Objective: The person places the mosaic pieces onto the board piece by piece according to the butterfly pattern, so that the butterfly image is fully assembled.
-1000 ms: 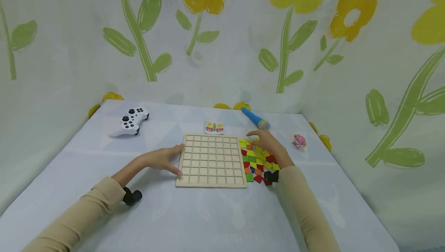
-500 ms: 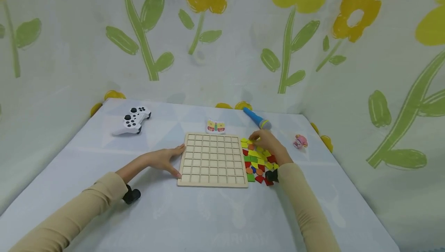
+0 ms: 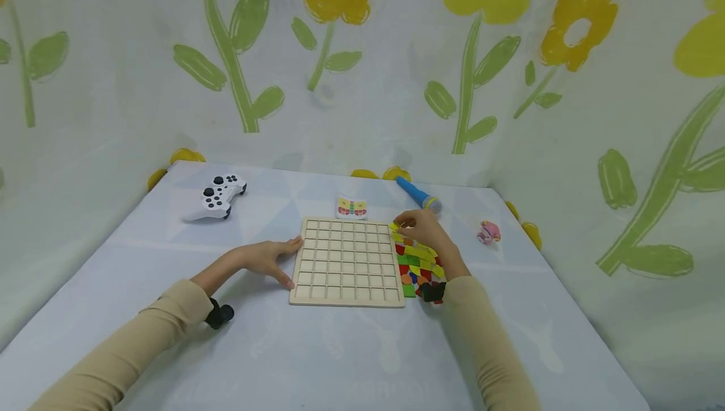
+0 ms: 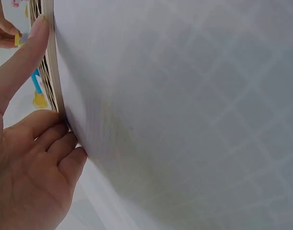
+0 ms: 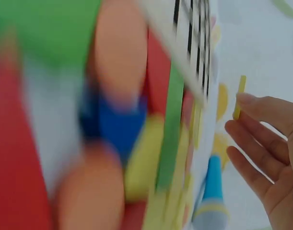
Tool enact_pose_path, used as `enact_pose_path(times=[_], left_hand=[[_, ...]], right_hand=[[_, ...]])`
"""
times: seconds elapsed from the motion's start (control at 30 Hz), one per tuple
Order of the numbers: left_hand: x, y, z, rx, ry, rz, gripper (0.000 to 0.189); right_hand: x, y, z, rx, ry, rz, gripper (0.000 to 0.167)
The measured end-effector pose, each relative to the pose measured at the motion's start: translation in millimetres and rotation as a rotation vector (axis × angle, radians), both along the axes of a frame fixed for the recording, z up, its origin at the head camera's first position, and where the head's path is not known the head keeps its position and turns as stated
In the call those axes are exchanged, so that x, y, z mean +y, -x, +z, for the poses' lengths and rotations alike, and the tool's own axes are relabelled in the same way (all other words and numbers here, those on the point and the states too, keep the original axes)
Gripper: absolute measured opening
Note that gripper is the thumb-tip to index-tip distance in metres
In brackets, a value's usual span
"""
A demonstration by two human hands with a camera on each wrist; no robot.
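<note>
Grid board [image 3: 348, 263] is lying flat at centre of the head view; no piece is sitting in any visible compartment, so work looks barely begun. Right hand [image 3: 425, 230] is pinching one yellow piece [image 5: 241, 86] between thumb and forefinger, near the board's upper right corner. Left hand [image 3: 266, 257] is resting against the left edge, thumb and fingers spread wide, pinching nothing. Coloured pieces [image 3: 412, 260] are lying right of the board, apparently all left; blur is preventing a count. Black wrist unit [image 3: 433, 292] is hiding some. Butterfly card [image 3: 352, 208] and blue microphone [image 3: 416, 193] are lying above; white controller [image 3: 218, 197] is sitting upper left.
</note>
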State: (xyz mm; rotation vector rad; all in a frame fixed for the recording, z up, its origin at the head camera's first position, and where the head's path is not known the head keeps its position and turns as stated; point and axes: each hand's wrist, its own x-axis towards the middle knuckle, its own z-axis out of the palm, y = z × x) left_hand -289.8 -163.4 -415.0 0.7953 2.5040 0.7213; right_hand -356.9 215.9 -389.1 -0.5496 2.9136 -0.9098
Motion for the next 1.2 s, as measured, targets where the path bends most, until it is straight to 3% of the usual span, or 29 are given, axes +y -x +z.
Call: enact_pose_path(times=[0.13,0.3,0.43,0.63,0.93,1.2], left_hand=[[1.5,0.4,0.3,0.009,0.003,0.007,0.107],[2.1,0.2,2.1,0.005,0.014,0.035,0.107],[2.6,-0.3,3.1,-0.005,0.024,0.043,0.107],[2.9,-1.4,4.3,-0.024,0.031,0.037,0.106],[-0.4,-1.7,4.1,-0.031,0.026,0.049,0.107],[0.6,-1.0,1.5,-0.034,0.016,0.045,0.105]], right_hand=[[-23,-5.6,-4.1,-0.007,0.064,0.028,0.021],[-55,-13.7,-7.7,0.044,0.113,0.125,0.020],[-79,-19.2,-12.9,0.067,0.111,0.176,0.020],[-114,-22.1,-20.1,0.026,0.089,0.204,0.019],[-157,-10.8,-17.7,0.019,0.005,0.254,0.018],[-169,-1.8,-20.3,0.000,-0.018,0.197,0.015]])
